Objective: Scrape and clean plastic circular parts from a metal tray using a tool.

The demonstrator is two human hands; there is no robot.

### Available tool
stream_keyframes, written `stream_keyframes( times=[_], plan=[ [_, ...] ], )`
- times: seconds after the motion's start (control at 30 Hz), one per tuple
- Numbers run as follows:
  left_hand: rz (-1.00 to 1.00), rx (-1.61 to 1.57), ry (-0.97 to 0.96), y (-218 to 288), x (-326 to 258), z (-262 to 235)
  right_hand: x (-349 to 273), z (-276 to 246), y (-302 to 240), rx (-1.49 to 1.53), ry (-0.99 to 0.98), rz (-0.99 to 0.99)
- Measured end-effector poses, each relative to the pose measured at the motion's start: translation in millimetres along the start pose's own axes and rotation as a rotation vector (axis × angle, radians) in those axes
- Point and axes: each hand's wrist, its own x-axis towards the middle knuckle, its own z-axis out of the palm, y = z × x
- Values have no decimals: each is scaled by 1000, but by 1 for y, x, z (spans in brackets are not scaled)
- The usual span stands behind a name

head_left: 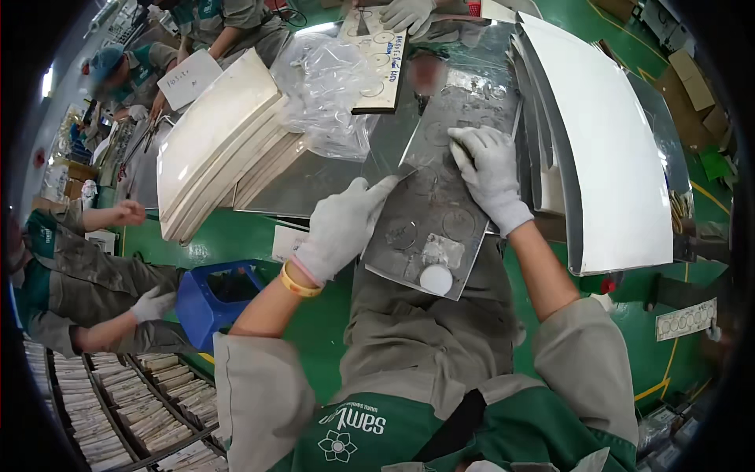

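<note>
A long grey sheet (425,204) marked with several circles and drawn outlines slants from the table toward my lap. My left hand (343,223), in a white glove, is closed at its left edge with the index finger stretched forward. A thin, dark, pointed piece (406,171) shows at that fingertip; what the fist holds is hidden. On the right part of the sheet rests my right hand (489,175), also gloved, fingers curled and closed; anything under them is hidden. Nearest me on the sheet lie a white round disc (436,279) and a clear, crinkled square piece (443,251).
Curved cream panels (216,134) are stacked at left, beside a clear plastic bag (326,86). Large white curved panels (602,149) stand at right. A co-worker's gloved hand (407,14) is at the table's far side. A blue stool (218,297) and another person are at left.
</note>
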Motion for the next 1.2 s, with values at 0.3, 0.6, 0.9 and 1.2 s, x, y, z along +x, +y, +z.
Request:
stream_keyframes(
  times=[0.3,0.6,0.9,1.2],
  plan=[
    [-74,-139,104,-9,-24,21,18,23,-42,33,-280,-76],
    [-166,-256,153,1,-31,31,7,45,-38,-36,-196,-20],
    [-209,-384,183,4,-38,32,2,34,-30,319,10,211],
    [-171,-332,238,-4,-44,29,25,13,-28,443,-429,319]
  ],
)
